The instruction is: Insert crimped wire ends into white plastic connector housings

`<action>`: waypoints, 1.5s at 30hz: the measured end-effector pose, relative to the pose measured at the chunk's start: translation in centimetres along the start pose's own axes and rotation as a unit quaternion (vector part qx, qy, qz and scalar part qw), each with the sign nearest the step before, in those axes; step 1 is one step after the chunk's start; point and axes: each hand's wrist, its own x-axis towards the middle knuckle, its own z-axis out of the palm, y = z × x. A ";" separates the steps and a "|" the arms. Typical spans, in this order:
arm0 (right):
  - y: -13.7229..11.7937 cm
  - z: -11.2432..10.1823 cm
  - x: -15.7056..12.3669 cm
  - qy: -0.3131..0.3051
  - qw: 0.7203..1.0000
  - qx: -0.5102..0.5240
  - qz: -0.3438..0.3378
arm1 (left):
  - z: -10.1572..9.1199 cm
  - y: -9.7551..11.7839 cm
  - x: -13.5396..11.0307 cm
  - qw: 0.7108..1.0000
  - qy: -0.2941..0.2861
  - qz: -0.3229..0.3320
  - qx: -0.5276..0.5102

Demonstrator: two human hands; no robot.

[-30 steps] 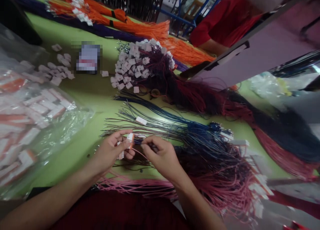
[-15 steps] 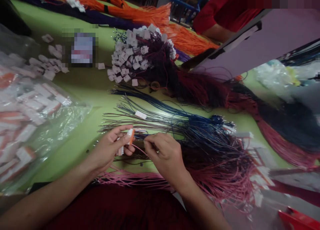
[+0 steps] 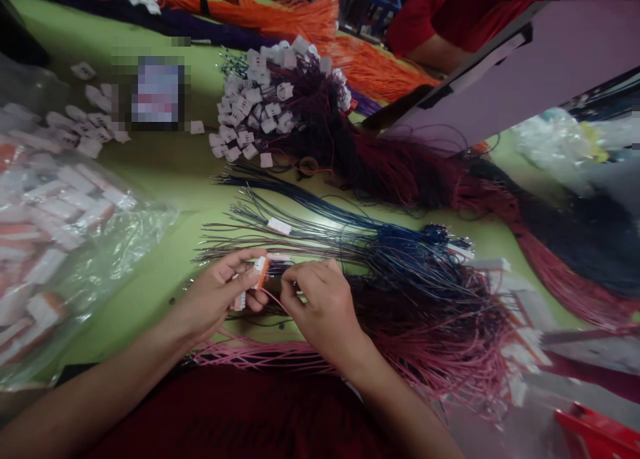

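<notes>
My left hand (image 3: 227,289) grips a small white and orange connector (image 3: 261,272) between thumb and fingers. Another white connector piece (image 3: 240,302) shows below the thumb, against the same hand. From the connector a pink wire (image 3: 276,300) runs toward my right hand (image 3: 320,296). The right hand's thumb and forefinger are pinched together just right of the connector, and whatever lies between their tips is too small to name. Behind both hands lie loose dark wires (image 3: 310,236) with bare metal ends, and a white connector (image 3: 279,226) rests on them. Pink wires (image 3: 260,356) pass below the hands.
A clear bag of white and orange connectors (image 3: 65,246) lies at left. Beyond it is a blurred-out card (image 3: 158,92). A bundle with white housings (image 3: 255,106) and orange wires (image 3: 300,26) lie at the back. A panel (image 3: 480,72) rises at right, before a person's red sleeve (image 3: 425,12).
My right hand has moved slightly left, closer to the connector, its fingers still pinched. The left hand keeps its hold. The whole view has shifted a little.
</notes>
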 end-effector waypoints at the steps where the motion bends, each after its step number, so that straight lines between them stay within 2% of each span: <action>1: 0.0 0.1 0.0 0.000 1.000 0.006 -0.003 | 0.0 0.0 0.0 1.000 0.002 0.002 0.002; 9: 0.1 0.8 -0.3 -0.006 0.997 0.074 0.010 | 0.0 0.0 -0.1 1.000 0.010 -0.001 0.001; 15: 0.4 1.3 -0.3 -0.001 0.997 0.072 -0.008 | -0.2 0.0 -0.1 1.000 0.003 -0.015 0.009; 20: 0.4 1.2 -0.2 -0.026 0.998 0.062 -0.016 | -0.2 0.0 0.1 0.999 -0.006 -0.036 0.028; 27: -0.1 1.7 -0.5 -0.037 0.998 0.039 -0.039 | -0.3 -0.3 0.1 0.999 -0.026 -0.031 0.025; 33: 0.3 1.7 -0.7 -0.029 0.995 0.094 -0.030 | -0.3 -0.3 -0.1 0.999 -0.034 -0.020 0.018; 40: 0.3 2.0 -0.7 -0.031 0.997 0.060 -0.027 | -0.3 -0.2 -0.1 0.999 -0.011 -0.018 0.035; 43: 0.3 1.2 -0.8 -0.029 0.997 0.062 -0.023 | -0.2 0.0 -0.3 0.999 0.007 0.011 0.033; 45: 0.0 0.4 -0.9 0.000 0.999 0.048 -0.014 | -0.3 -0.1 -0.4 0.998 0.028 0.040 0.037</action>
